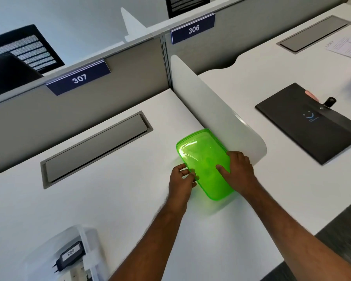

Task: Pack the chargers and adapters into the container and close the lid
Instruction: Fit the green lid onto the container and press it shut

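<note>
Being gripped at its edges by the left hand (pixel 181 179) and right hand (pixel 239 169), the lid (pixel 203 157) is collected. Alignment over the container (pixel 85 238) is judged necessary next.

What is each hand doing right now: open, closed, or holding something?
Left hand: closed, pinching the left edge of the green lid.
Right hand: closed on the lid's right edge, thumb on top.

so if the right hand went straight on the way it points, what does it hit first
The right hand holds the green lid itself; beyond that, probably the white divider panel, though depth is unclear.
</note>
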Demonstrator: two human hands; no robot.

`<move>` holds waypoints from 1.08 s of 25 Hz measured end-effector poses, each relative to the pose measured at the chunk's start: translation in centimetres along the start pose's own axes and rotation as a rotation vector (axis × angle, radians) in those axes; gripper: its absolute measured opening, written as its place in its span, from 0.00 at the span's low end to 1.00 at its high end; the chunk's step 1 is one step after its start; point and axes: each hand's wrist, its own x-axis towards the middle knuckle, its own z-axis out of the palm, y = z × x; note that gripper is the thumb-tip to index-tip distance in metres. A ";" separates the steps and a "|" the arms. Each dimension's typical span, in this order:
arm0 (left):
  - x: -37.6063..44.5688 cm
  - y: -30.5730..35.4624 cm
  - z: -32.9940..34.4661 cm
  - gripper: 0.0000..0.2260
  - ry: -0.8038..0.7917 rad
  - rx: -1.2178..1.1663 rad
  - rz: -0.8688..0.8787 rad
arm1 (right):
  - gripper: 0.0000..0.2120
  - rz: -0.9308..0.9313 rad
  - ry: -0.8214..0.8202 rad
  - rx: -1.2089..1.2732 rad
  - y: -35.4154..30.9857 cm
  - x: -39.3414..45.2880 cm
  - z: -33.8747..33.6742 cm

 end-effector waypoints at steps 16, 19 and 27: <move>-9.6 1.1 -8.9 0.13 0.080 0.017 0.274 | 0.05 0.037 -0.198 0.796 -5.7 -4.7 -4.5; -10.9 1.2 -11.3 0.08 0.110 -0.015 0.344 | 0.06 0.047 -0.247 0.946 -7.4 -6.1 -4.8; -14.3 1.5 -19.2 0.09 0.270 0.039 0.513 | 0.19 0.179 -0.535 1.353 -13.6 -11.3 -4.6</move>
